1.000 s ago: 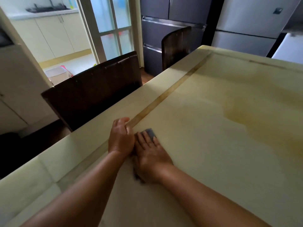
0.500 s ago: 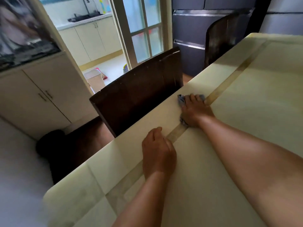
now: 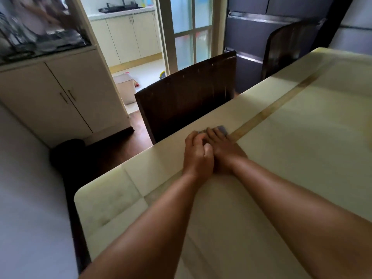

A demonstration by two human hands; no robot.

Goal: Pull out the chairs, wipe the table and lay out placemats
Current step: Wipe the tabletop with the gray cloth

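Grey-blue cloth (image 3: 222,130) peeks out beyond the flat right hand (image 3: 223,150) pressing it onto the cream table (image 3: 302,150); left hand (image 3: 198,156), fingers loosely curled and holding nothing, touches it.

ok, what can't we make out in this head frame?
- Cloth: mostly hidden under the right hand; only a grey corner shows.
- Left hand: fingers curled, whether they touch the cloth is unclear.
- Near chair: seat hidden by the table.
- Placemats: none visible.

The bench (image 3: 302,158) is pale cream with a tan stripe (image 3: 269,111); the cloth (image 3: 222,129) is grey-blue, both chairs (image 3: 185,101) dark brown, the cupboard (image 3: 60,97) off-white
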